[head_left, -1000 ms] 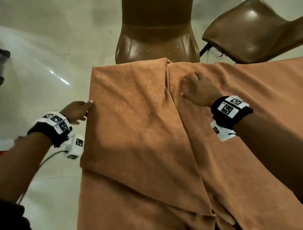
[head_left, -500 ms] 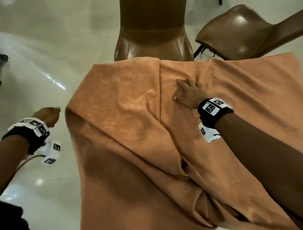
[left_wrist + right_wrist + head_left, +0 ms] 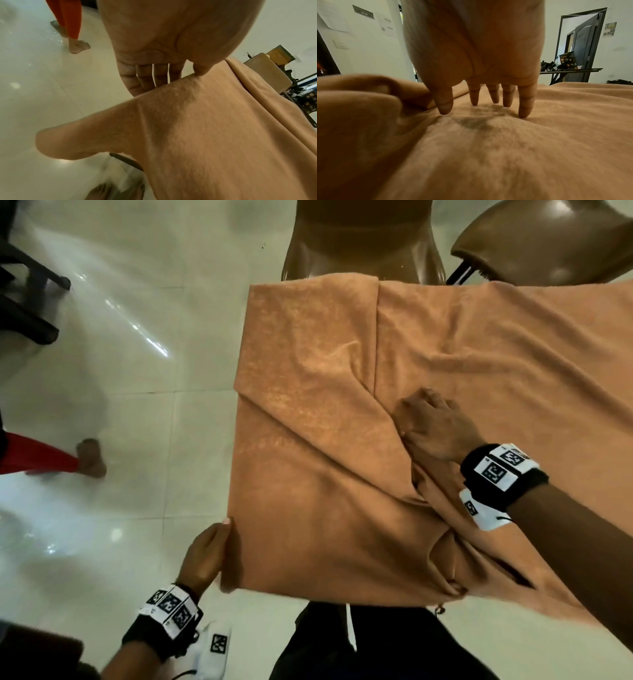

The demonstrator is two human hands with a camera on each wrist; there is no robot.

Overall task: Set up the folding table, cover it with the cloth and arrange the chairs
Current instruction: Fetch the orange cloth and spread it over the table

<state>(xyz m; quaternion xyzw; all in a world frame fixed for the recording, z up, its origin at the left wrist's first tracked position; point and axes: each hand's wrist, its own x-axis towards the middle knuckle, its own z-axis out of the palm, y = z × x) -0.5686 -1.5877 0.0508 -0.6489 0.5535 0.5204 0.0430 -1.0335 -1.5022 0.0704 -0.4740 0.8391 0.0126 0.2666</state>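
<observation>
An orange-tan cloth lies over the folding table, which it hides, with a long fold down its middle and bunched folds near me. My left hand holds the cloth's left edge near the front corner. In the left wrist view the left hand has its thumb on top of the cloth and its fingers underneath. My right hand presses spread fingertips onto the cloth beside the fold, as the right hand also shows on the cloth. Two brown chairs stand beyond the far edge.
A person in red trousers stands barefoot on the glossy tiled floor at the left. Dark furniture legs are at the top left. A dark bar shows under the hanging cloth. A side table with clutter stands by an open door.
My left hand, off the cloth half a second ago, has come nearer to me and taken hold of the left edge. My right hand has slid toward me along the fold.
</observation>
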